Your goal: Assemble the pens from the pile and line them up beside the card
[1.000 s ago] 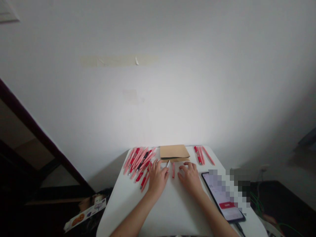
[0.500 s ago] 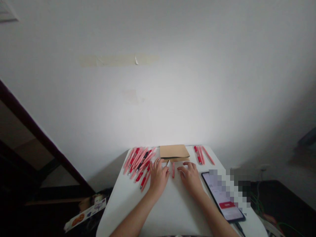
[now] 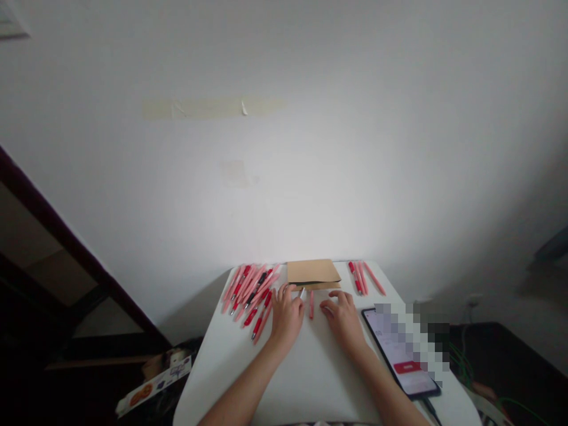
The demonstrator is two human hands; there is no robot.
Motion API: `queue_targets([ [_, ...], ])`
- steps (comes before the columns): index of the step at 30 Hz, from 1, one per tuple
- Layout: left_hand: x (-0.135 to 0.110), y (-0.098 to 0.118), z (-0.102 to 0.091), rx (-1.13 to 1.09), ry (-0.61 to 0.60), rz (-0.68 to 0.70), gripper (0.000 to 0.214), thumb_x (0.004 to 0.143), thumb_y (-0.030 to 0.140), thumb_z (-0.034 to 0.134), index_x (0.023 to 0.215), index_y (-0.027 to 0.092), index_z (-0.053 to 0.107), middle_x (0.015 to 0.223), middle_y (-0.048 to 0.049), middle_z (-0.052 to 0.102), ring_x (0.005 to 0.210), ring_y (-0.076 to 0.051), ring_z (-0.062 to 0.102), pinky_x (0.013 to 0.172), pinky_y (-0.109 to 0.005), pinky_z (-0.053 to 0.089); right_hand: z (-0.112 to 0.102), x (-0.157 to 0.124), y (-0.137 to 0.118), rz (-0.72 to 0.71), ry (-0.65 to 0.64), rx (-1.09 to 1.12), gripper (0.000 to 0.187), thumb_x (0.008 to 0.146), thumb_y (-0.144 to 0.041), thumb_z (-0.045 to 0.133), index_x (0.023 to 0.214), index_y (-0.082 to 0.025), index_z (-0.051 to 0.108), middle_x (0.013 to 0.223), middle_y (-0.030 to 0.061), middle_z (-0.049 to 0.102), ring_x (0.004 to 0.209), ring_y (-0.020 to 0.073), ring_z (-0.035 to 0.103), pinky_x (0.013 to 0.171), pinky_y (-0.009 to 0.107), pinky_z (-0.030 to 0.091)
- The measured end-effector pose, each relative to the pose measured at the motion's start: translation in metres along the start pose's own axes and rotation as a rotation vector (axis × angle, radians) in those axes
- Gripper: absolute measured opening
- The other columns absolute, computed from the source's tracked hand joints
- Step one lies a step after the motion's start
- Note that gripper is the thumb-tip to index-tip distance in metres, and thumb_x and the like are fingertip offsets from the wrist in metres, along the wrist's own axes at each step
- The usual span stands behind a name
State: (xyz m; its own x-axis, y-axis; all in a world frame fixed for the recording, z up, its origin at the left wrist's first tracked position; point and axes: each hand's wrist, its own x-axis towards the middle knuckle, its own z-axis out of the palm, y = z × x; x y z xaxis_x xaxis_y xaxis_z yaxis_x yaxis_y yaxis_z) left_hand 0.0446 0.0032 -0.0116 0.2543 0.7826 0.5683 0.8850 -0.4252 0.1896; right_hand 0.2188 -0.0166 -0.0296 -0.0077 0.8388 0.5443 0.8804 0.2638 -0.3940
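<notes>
My left hand rests low over the table with fingers curled, and a short whitish, pen-like piece sticks up between its thumb and forefinger. Just right of it a short pink pen or pen part lies on the white table. My right hand is on the other side of that pink piece, fingers bent and apart, holding nothing. Beside my left hand spreads a pile of pink and red pens, one of them dark. Behind the hands lies a brown paper-covered notebook or folder.
Several pink and red pens lie at the table's back right. A phone with a cable stands near the right edge, its screen lit. The white table meets a pale wall at the back.
Both hands stay almost in place; my left hand has shifted very slightly to the right. The pens and notebook lie as before.
</notes>
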Motion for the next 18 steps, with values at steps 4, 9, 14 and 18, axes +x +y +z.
queue_targets([
  [4,0.001,0.0,0.002,-0.003,0.036,0.008,0.014,0.084,0.012,0.063,0.074,0.019,0.07,0.121,-0.009,0.06,0.124,-0.03,0.049,0.106,-0.061,0.04,0.002,-0.001,0.003,-0.003,0.025,0.024,0.024,0.087,-0.012,0.057,0.085,-0.027,0.076,0.109,0.0109,0.063,0.107,0.0289,0.055,0.088,0.042,0.05],
  [9,0.001,-0.004,0.0,-0.033,0.088,-0.006,0.014,0.089,0.016,0.059,0.081,0.019,0.071,0.121,-0.0102,0.059,0.123,-0.029,0.05,0.105,-0.056,0.043,0.002,0.002,0.004,-0.001,0.053,0.082,0.023,0.089,-0.014,0.054,0.088,-0.025,0.074,0.109,0.0102,0.062,0.106,0.0273,0.054,0.091,0.041,0.05],
  [14,-0.002,-0.013,-0.004,-0.119,0.127,-0.015,0.011,0.089,0.019,0.06,0.086,0.021,0.071,0.126,-0.0093,0.057,0.124,-0.029,0.049,0.105,-0.054,0.045,0.0,0.009,0.001,-0.01,0.097,0.17,0.019,0.091,-0.017,0.054,0.089,-0.023,0.072,0.108,0.0095,0.061,0.106,0.0262,0.052,0.092,0.043,0.049],
  [18,-0.006,-0.015,-0.006,-0.148,0.152,-0.035,0.012,0.09,0.021,0.059,0.087,0.022,0.07,0.126,-0.0092,0.056,0.125,-0.029,0.049,0.105,-0.055,0.044,-0.001,0.014,-0.004,-0.002,0.1,0.254,0.015,0.091,-0.019,0.056,0.088,-0.024,0.07,0.107,0.0091,0.061,0.106,0.0262,0.053,0.093,0.045,0.049],
])
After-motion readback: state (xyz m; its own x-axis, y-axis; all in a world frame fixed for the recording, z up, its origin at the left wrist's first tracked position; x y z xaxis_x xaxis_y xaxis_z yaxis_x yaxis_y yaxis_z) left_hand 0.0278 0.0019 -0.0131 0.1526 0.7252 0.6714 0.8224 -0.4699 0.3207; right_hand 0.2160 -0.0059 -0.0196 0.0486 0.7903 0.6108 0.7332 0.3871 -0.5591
